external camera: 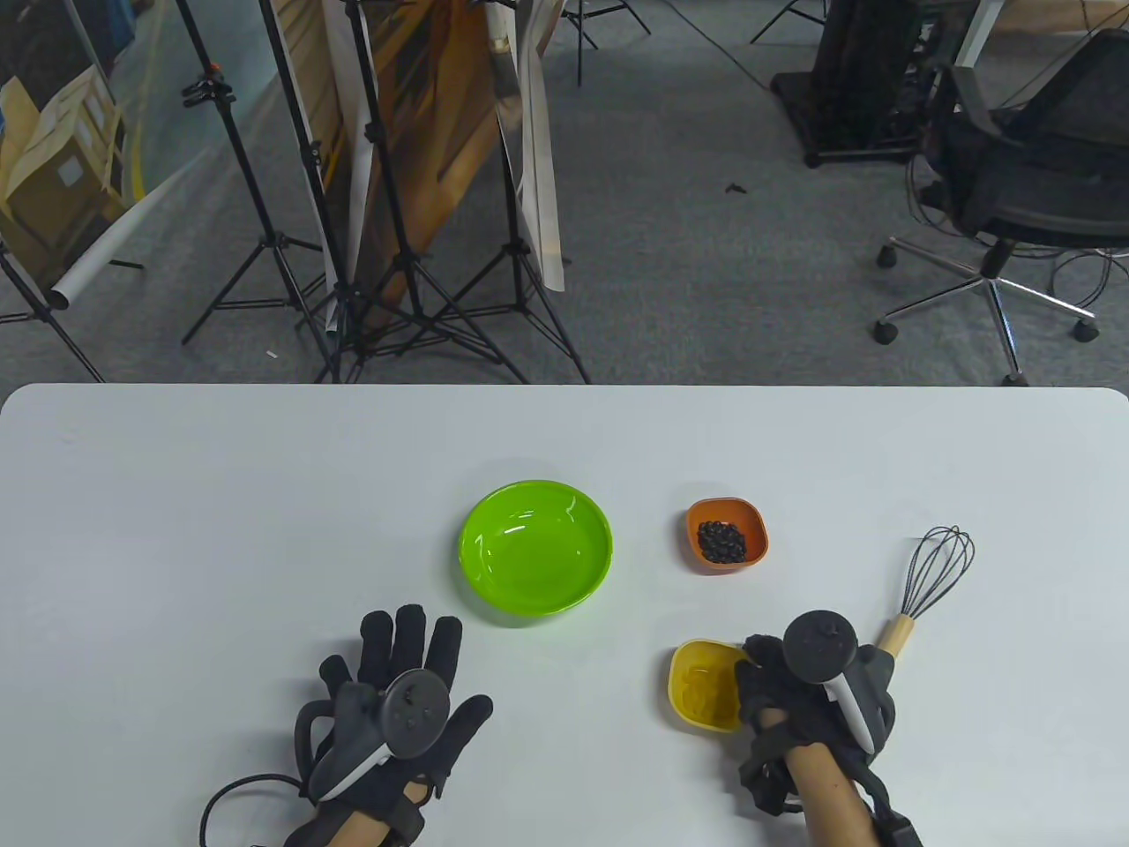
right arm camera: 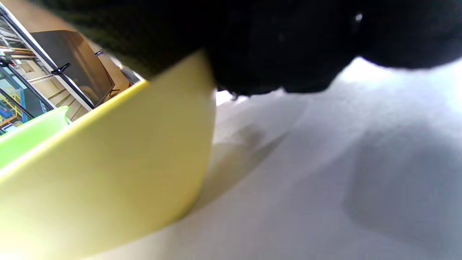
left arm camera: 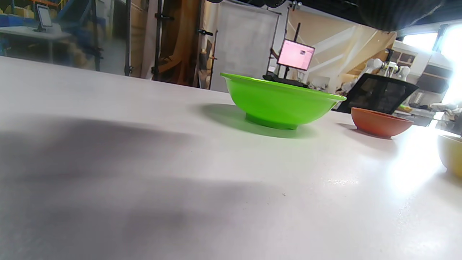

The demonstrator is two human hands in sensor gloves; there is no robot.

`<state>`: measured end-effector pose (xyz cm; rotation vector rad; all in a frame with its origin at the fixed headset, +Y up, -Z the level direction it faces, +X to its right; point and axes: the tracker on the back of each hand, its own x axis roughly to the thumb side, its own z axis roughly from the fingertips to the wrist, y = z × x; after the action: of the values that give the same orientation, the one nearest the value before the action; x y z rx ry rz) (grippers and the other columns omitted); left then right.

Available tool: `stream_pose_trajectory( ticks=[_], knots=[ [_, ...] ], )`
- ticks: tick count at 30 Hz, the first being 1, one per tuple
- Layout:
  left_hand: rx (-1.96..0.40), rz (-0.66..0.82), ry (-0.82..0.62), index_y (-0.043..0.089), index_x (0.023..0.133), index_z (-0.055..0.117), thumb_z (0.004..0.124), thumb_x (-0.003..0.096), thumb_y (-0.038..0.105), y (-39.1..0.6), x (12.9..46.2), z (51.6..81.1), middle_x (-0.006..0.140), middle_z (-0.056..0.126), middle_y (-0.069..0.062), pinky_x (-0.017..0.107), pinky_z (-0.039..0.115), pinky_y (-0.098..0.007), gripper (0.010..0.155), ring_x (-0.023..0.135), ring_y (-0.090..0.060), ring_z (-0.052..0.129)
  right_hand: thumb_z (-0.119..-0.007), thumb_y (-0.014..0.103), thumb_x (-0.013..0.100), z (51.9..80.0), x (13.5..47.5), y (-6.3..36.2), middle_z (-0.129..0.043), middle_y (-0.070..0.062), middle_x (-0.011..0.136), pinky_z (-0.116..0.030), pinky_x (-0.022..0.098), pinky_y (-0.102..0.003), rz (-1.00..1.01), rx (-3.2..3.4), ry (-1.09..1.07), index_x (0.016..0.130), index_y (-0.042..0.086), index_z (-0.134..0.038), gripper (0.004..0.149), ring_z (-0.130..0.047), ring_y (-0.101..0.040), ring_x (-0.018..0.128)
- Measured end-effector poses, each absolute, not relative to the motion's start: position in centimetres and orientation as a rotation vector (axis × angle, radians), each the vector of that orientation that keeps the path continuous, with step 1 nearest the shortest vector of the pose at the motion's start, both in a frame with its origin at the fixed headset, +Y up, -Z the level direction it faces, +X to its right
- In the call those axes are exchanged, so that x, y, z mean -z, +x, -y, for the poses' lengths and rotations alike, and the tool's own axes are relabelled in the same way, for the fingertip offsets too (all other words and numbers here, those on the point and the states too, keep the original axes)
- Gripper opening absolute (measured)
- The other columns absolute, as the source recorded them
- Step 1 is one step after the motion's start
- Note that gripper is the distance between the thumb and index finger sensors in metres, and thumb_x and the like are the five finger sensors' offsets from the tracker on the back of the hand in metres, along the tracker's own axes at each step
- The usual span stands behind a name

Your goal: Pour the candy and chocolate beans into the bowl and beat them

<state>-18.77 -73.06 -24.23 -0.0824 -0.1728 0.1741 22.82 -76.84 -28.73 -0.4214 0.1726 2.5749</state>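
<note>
An empty green bowl [external camera: 535, 545] [left arm camera: 279, 101] stands mid-table. To its right is a small orange dish [external camera: 727, 535] [left arm camera: 380, 121] holding dark chocolate beans [external camera: 721, 541]. Nearer the front sits a small yellow dish [external camera: 703, 685] [right arm camera: 108, 173] [left arm camera: 451, 153] of yellow candy, and my right hand [external camera: 760, 678] grips its right rim with curled fingers. A whisk [external camera: 926, 582] with a wooden handle lies at the right, its handle end passing under my right hand's tracker. My left hand [external camera: 401, 670] lies flat on the table with fingers spread, front left of the green bowl, holding nothing.
The white table [external camera: 220, 529] ends at a far edge, with light stands [external camera: 370, 221] and an office chair [external camera: 1014, 176] on the floor beyond. A cable [external camera: 238, 794] loops from my left wrist.
</note>
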Motion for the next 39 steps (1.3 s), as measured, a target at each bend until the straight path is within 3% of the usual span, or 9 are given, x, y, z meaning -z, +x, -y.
stream_pose_trajectory(
  ticks=[7,13,23,31,39],
  knots=[
    [-0.169,0.179,-0.091,0.03,0.112,0.025,0.062,0.0432,0.069,-18.6,24.2,73.1,0.12,0.018,-0.015,0.061,0.032,-0.087,0.088,0.109,-0.055,0.018,-0.09,0.034,0.043,76.6,28.9,22.6,-0.096,-0.009,0.049,-0.088,0.017,-0.046,-0.135,-2.569,-0.424,0.076,0.008,-0.09,0.042,-0.094,-0.019,0.019],
    [-0.192,0.18,-0.074,0.029,0.112,0.025,0.063,0.0431,0.069,-19.0,24.1,72.6,0.12,0.017,-0.017,0.062,0.034,-0.086,0.088,0.109,-0.053,0.022,-0.093,0.033,0.041,74.2,29.7,21.1,-0.099,-0.01,0.039,-0.089,0.008,-0.042,-0.049,-2.555,-0.381,0.07,0.004,-0.092,0.041,-0.094,-0.016,0.009],
    [-0.203,0.186,-0.062,0.029,0.112,0.029,0.063,0.0432,0.069,-19.3,24.2,72.7,0.119,0.016,-0.017,0.062,0.033,-0.086,0.087,0.109,-0.053,0.019,-0.094,0.033,0.04,69.2,35.1,15.5,-0.1,-0.01,0.037,-0.09,0.007,-0.042,-0.053,-2.571,-0.313,0.068,0.004,-0.093,0.041,-0.094,-0.015,0.008],
    [-0.224,0.211,-0.047,0.029,0.112,0.033,0.064,0.0429,0.068,-19.7,24.0,72.3,0.12,0.021,-0.016,0.062,0.032,-0.086,0.086,0.109,-0.053,0.019,-0.094,0.033,0.04,68.7,39.3,11.5,-0.099,-0.01,0.038,-0.09,0.007,-0.041,-0.057,-2.602,-0.298,0.069,0.003,-0.093,0.041,-0.094,-0.015,0.008],
    [-0.216,0.206,-0.059,0.028,0.112,0.034,0.064,0.043,0.068,-19.8,24.4,72.8,0.12,0.021,-0.016,0.062,0.032,-0.086,0.086,0.109,-0.053,0.02,-0.094,0.034,0.04,70.7,42.4,7.6,-0.1,-0.009,0.039,-0.09,0.007,-0.041,-0.056,-2.6,-0.304,0.07,0.005,-0.092,0.041,-0.095,-0.015,0.009]
  ],
)
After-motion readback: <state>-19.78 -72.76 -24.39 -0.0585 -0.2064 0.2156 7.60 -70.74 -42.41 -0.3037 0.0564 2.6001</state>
